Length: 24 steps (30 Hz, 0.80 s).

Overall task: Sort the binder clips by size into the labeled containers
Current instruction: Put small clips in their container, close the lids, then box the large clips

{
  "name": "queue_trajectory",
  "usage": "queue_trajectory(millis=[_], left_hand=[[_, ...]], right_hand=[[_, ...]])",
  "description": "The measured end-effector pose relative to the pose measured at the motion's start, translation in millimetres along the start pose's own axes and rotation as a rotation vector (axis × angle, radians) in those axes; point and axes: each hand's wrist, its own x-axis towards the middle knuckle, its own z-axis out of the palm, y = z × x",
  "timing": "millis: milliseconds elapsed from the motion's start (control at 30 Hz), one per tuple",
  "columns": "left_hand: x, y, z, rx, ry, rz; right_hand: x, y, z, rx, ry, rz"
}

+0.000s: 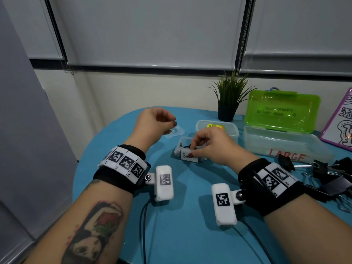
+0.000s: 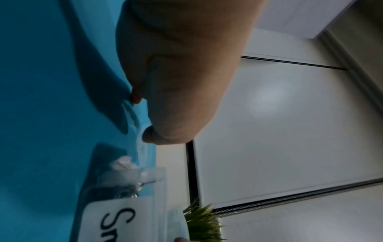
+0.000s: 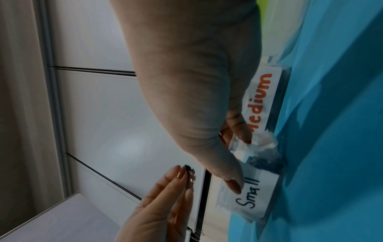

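Observation:
My left hand hovers above the blue table, pinching a tiny dark binder clip at its fingertips; the clip also shows in the right wrist view. My right hand grips the near wall of the clear container labeled "Small", thumb on the label and fingers curled over the rim. Dark clips lie inside it. The left hand is up and to the left of that container, apart from it. Behind stand the "Medium" container and the "LARGE" box with its green lid raised.
A pile of big black binder clips lies at the right edge of the table. A clear lid rests under my left hand. A potted plant and a purple-framed board stand at the back. Camera cables trail toward me.

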Motion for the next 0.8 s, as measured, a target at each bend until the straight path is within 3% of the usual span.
queue_trajectory(millis=[67,133,200,333,400,567,667,800], left_hand=[[-3,3,8,-0.063,-0.098,0.052],[-3,-4,16,0.049,-0.173,0.082],[2,-15,17,0.165,-0.157,0.104],[11,-31,8,0.414,-0.113,-0.108],[9,-34,7,0.468,-0.189,-0.211],[6,-34,8,0.586,-0.351,-0.268],[9,-35,6,0.656,-0.317,-0.212],[11,-40,3,0.648,-0.159,-0.205]], right_hand=[[0,0,1,-0.035,0.008,-0.036],[1,0,1,-0.05,0.032,-0.057],[2,-1,0,-0.063,0.063,-0.051],[1,-3,-1,-0.08,0.069,0.017],[1,-3,0,-0.075,0.061,0.036],[0,-3,-1,-0.073,0.064,0.041],[1,-3,-1,-0.072,0.064,0.038],[2,-1,0,-0.064,0.065,0.038]])
